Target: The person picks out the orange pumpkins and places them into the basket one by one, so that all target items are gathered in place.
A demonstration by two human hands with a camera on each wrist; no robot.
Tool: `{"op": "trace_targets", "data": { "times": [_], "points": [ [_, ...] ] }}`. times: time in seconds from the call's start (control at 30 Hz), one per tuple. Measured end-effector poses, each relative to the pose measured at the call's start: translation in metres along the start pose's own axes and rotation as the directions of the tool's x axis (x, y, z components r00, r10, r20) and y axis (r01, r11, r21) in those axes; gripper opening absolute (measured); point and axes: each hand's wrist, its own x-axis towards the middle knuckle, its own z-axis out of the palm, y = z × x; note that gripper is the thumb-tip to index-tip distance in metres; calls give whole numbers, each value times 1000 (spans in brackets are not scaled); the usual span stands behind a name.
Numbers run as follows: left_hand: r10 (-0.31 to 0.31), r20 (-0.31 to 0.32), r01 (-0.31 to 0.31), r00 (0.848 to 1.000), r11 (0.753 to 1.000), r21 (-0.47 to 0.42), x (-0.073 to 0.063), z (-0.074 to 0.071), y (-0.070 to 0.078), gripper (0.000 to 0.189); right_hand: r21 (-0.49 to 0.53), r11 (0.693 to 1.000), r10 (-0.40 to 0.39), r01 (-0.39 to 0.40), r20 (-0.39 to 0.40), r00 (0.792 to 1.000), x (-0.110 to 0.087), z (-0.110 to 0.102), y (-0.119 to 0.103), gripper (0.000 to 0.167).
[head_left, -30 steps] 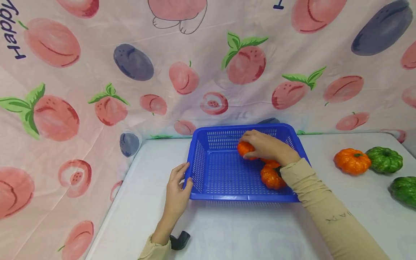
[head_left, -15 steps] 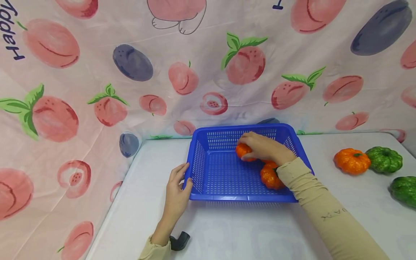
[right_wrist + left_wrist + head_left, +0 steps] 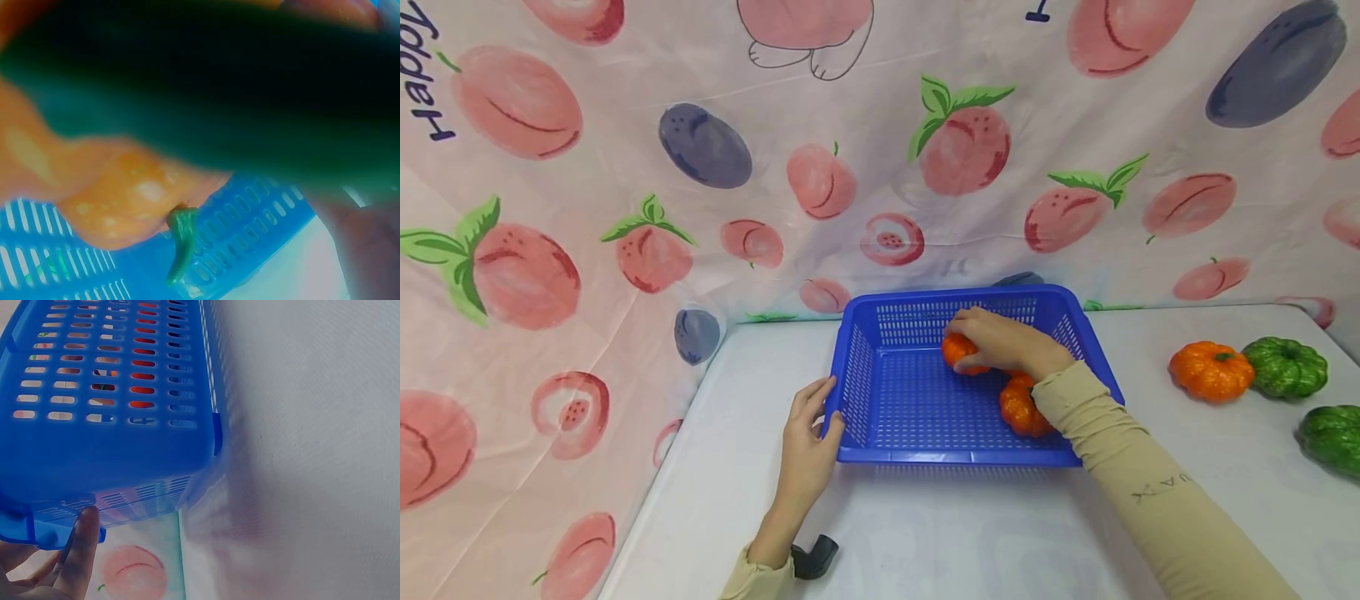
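My right hand (image 3: 996, 340) reaches into the blue plastic basket (image 3: 970, 457), fingers over and thumb along the side of a small orange pumpkin (image 3: 956, 350). Close by its wrist, another orange pumpkin (image 3: 1022, 407) lies in the right part of the basket, partly covered by the sleeve. The right wrist view shows an orange pumpkin with a curled green stem (image 3: 182, 244) under a blurred dark green shape (image 3: 219, 94). At the basket's left rim my left hand (image 3: 808, 446) rests its fingertips and thumb; one straight finger (image 3: 84, 550) touches the outer wall.
On the white table (image 3: 925, 542) to the right sit an orange pumpkin (image 3: 1210, 372), a green pumpkin (image 3: 1287, 368) and a green vegetable (image 3: 1333, 437) cut off by the frame. A black bent object (image 3: 816, 557) shows beside the left sleeve. Fruit-printed cloth (image 3: 895, 150) hangs behind the basket.
My right hand has shifted slightly left and nearer to me inside the basket, with the small pumpkin in its fingers. The left hand keeps its place at the rim.
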Motion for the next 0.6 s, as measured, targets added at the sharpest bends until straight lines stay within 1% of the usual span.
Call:
{"op": "trace_targets", "data": {
  "times": [0.6],
  "points": [
    [5, -4, -5, 1000, 1000, 4, 0, 0, 0, 47, -24, 1000, -1, 1, 24, 1000, 2, 3, 2, 52]
  ]
}}
